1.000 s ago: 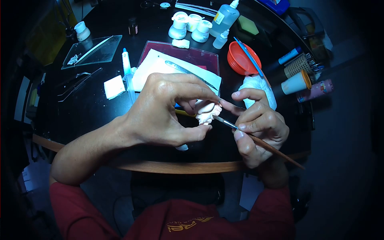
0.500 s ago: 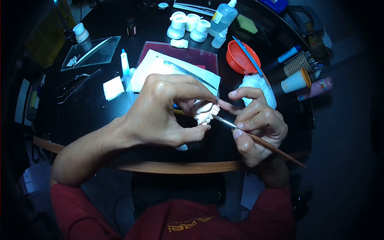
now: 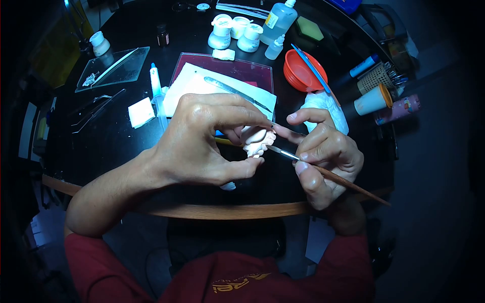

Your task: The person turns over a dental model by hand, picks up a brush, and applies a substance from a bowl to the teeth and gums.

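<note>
My left hand [image 3: 199, 139] is closed around a small pale dental model [image 3: 255, 137], its thumb below and its fingers over the top. A fine brush [image 3: 351, 186] with a brown wooden handle and a metal ferrule sits pinched between the thumb and fingers of my right hand [image 3: 331, 156]. The brush tip is right at the model's row of teeth. One right finger reaches across to the left fingertips beside the model. Part of the model is hidden by the left hand.
Behind my hands, a knife [image 3: 232, 91] lies on a white paper pad [image 3: 189, 83]. Farther back stand white jars [image 3: 219, 38] and a clear bottle [image 3: 278, 22]. Red bowls [image 3: 298, 70] and crumpled tissue [image 3: 336, 113] are at right; a syringe [image 3: 157, 96] and tweezers [image 3: 98, 111] at left.
The whole scene has shifted slightly left and up in view. Both hands keep their grip, and the brush tip stays at the model's teeth.
</note>
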`<state>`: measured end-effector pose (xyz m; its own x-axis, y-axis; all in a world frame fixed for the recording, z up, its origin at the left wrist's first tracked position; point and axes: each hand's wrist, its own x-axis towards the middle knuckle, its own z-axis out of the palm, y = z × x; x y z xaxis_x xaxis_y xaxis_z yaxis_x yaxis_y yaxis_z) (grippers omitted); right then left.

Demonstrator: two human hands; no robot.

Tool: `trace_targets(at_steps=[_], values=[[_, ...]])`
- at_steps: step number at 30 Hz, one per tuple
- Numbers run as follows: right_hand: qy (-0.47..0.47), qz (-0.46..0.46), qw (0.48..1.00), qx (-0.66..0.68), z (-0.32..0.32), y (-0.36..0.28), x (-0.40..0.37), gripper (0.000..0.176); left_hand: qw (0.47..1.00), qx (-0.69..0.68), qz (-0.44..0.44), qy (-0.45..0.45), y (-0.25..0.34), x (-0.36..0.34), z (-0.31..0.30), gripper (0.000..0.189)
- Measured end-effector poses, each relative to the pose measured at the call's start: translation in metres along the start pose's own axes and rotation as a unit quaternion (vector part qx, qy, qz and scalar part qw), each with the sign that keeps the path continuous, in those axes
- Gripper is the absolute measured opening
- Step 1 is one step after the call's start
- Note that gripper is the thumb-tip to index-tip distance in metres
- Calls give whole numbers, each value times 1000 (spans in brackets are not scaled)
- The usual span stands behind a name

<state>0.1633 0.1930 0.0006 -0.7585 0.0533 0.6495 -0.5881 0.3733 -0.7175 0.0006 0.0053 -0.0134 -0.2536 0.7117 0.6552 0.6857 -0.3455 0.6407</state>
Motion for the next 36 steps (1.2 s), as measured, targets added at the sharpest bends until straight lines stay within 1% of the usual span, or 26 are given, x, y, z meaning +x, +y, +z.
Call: trace_targets(at_steps=[4,9,10,12,13,19,22,25,31,36], values=[[-19,-21,999,-28,-2,1,3,13,1000,13,10,2,-2,0,0,38],[13,-6,1000,1,1,0,-1,14,1000,10,7,1,-1,1,0,38],[24,-4,1000,7,1,1,-2,14,1000,12,-2,-11,-1,1,-2,41],[-24,-24,999,-3,-5,4,-2,10,999,16,-18,-39,1,-1,-5,45],[-48,-34,998,-8,-7,5,-1,12,999,16,-18,-38,1,-1,-6,45],[-54,-46,997,-38,-6,3,3,12,999,17,-14,-35,3,0,-5,45],[-10,-36,998,-41,0,1,4,13,999,12,-18,-34,3,0,-5,45],[-73,-43,995,-54,-8,0,4,15,999,11,-24,-38,3,0,-5,45],[-55,-42,997,-39,-5,0,3,16,999,3,-30,-41,4,0,-6,45],[-74,-50,994,-58,-7,0,4,16,999,7,-30,-40,5,0,-6,46]])
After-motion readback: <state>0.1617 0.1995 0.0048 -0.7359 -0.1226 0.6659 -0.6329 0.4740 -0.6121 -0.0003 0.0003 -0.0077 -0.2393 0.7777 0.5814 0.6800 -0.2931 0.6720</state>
